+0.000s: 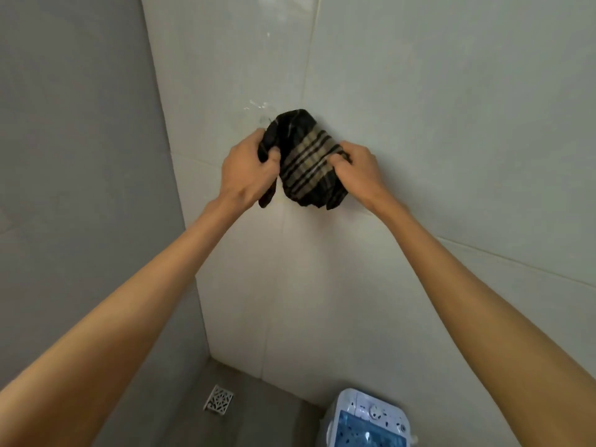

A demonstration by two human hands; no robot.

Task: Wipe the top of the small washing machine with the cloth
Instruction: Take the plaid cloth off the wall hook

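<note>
Cloth (pixel 306 159) hangs bunched between both hands, left fingers (pixel 269 156) and right fingers (pixel 338 159) clenched on its opposite edges.

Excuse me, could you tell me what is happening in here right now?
A person is holding a dark striped cloth up against the tiled wall, with the left hand and right hand gripping its two ends. The small washing machine stands on the floor below, not yet touched.

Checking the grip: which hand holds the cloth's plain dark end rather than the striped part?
The left hand grips the plain dark end of the cloth; the right hand pinches the tan striped band.
</note>
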